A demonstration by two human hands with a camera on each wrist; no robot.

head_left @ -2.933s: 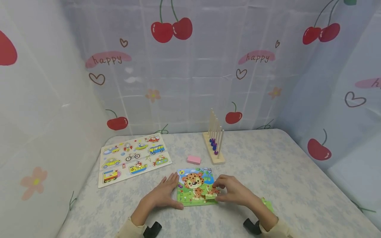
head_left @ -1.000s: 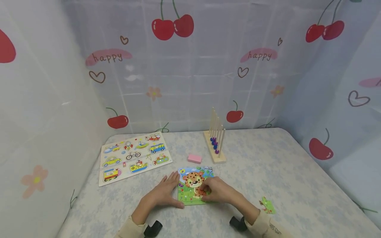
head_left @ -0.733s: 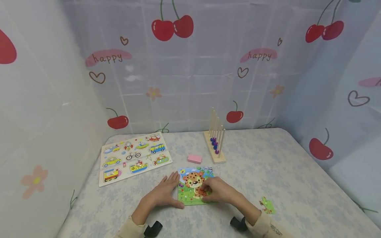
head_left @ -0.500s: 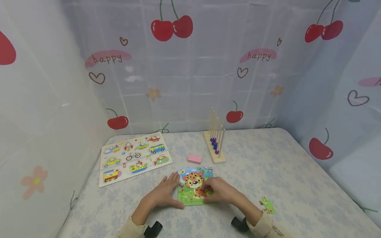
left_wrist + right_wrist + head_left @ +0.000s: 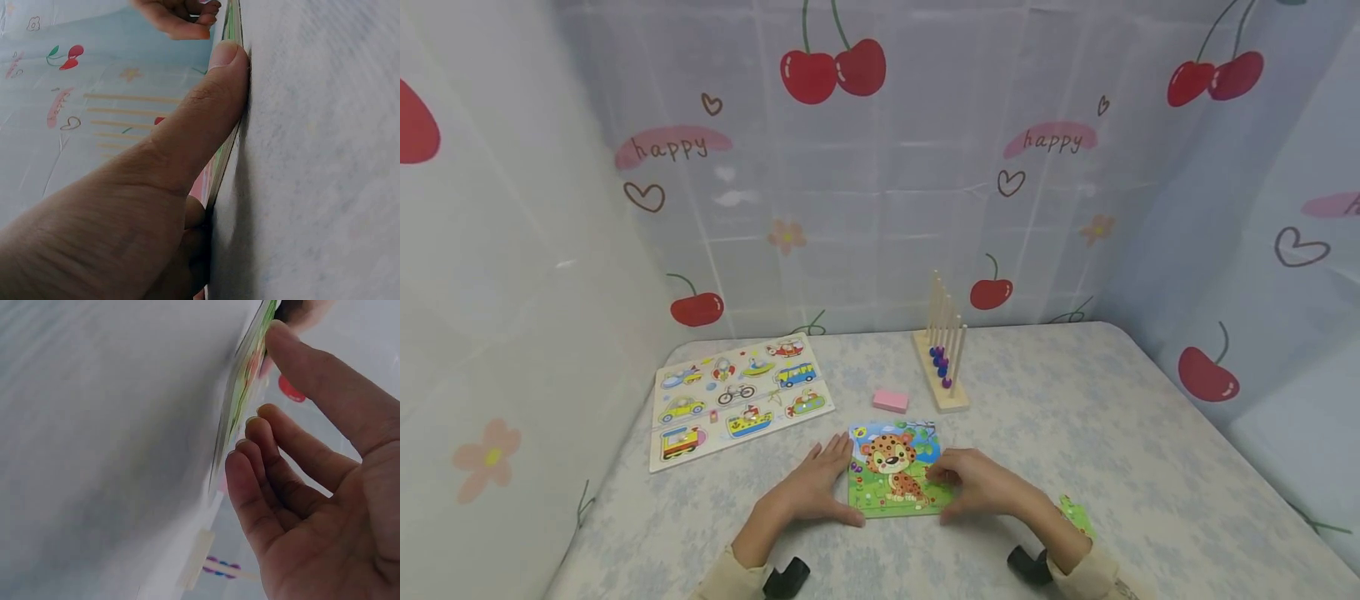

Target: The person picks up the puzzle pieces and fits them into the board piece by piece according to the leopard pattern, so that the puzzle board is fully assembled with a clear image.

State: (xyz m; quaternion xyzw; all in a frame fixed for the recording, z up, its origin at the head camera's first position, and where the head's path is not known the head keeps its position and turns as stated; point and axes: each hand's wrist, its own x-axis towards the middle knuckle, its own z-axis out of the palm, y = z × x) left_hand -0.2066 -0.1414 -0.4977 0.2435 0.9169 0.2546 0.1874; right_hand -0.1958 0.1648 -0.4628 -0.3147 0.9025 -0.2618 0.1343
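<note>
A square leopard jigsaw puzzle (image 5: 891,458) lies on the table, its spotted cub sitting on green grass under a blue sky. My left hand (image 5: 812,485) is spread along its left side, fingers at the edge; the left wrist view shows the thumb (image 5: 219,78) against the puzzle's near edge. My right hand (image 5: 981,483) is at the puzzle's right side. In the right wrist view its thumb and bent fingers (image 5: 300,450) stand apart with nothing between them. A loose green puzzle piece (image 5: 1077,515) lies farther right, partly hidden by my right forearm.
A pink block (image 5: 890,402) lies just beyond the puzzle. Behind it stands a wooden peg rack (image 5: 951,404) with blue and purple beads. At the back left lies a vehicle peg puzzle board (image 5: 715,425). Printed curtains (image 5: 880,208) enclose the table.
Earlier my right hand held a puzzle piece over the lower right of the leopard puzzle, then pressed there. The piece now sits in the picture, and the hand has drawn back right. The left hand stays put.
</note>
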